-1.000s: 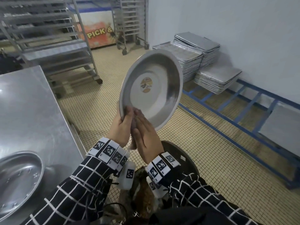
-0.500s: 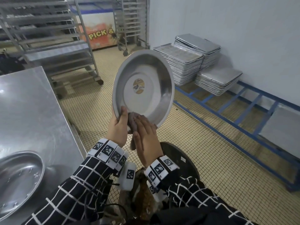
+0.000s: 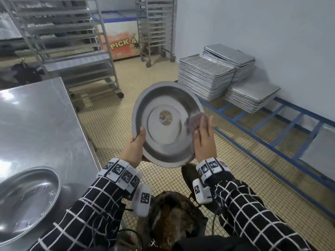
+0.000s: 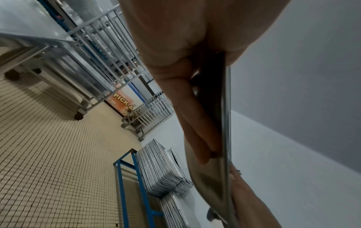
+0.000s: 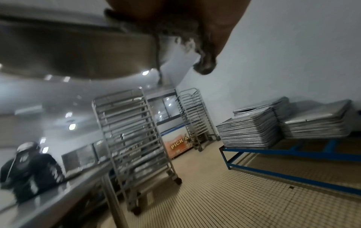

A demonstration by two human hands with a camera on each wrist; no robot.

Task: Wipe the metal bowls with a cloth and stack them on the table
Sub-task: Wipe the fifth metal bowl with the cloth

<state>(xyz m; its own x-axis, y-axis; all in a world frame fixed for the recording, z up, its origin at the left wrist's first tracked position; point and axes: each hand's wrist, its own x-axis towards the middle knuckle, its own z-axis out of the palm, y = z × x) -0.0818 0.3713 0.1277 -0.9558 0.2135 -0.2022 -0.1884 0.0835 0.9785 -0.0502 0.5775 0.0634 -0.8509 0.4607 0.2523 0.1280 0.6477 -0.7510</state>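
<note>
A round metal bowl [image 3: 167, 124] is held up in the air, tilted so its inside faces the person. It is gripped at its rim, at about 8 o'clock, by the left hand [image 3: 134, 147]: the thumb is laid on the inside and the fingers [image 4: 197, 123] are pressed flat against the back. A small round sticker [image 3: 166, 118] is seen in the middle of the bowl.

A grey cloth [image 3: 194, 121] is pressed against the inside of the bowl at about 3 o'clock by the right hand [image 3: 204, 140]. Its fingers are laid almost straight over the cloth.

A second metal bowl [image 3: 27, 198] is set on the shiny surface [image 3: 36, 116], at 8 o'clock in the head view, well apart from the held bowl.

Stacks of metal trays [image 3: 226, 75] are piled on a blue frame [image 3: 282, 127] at 2 o'clock. Tall metal racks [image 3: 59, 42] are seen at 11 o'clock, on the tiled floor [image 3: 112, 113].
</note>
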